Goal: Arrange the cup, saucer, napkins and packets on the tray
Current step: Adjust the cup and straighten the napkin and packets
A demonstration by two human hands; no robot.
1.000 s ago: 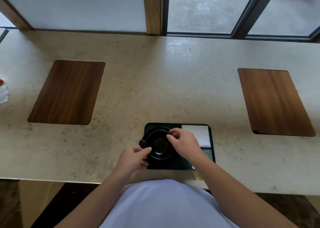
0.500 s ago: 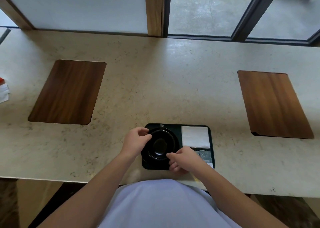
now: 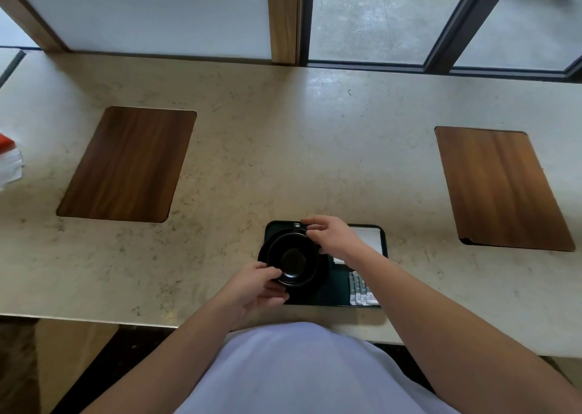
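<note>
A dark green tray [image 3: 333, 290] lies at the counter's near edge. On its left half sits a black saucer [image 3: 322, 276] with a black cup [image 3: 293, 260] on it. My left hand [image 3: 255, 287] pinches the cup's near-left rim. My right hand [image 3: 333, 235] holds the cup's far-right rim, beside the handle at the far side. A white napkin [image 3: 370, 238] lies in the tray's far right corner, partly hidden by my right wrist. Several grey-white packets [image 3: 362, 290] lie side by side in the near right corner.
Two wooden placemats lie on the beige stone counter [image 3: 283, 161]: one [image 3: 129, 164] at the left, one [image 3: 500, 186] at the right. White papers with a red item [image 3: 9, 161] sit at the far left edge. Windows run along the back.
My two hands have swapped sides around the cup: the left went from the far-left rim to the near-left, the right from the near side to the far-right. The packets now show.
</note>
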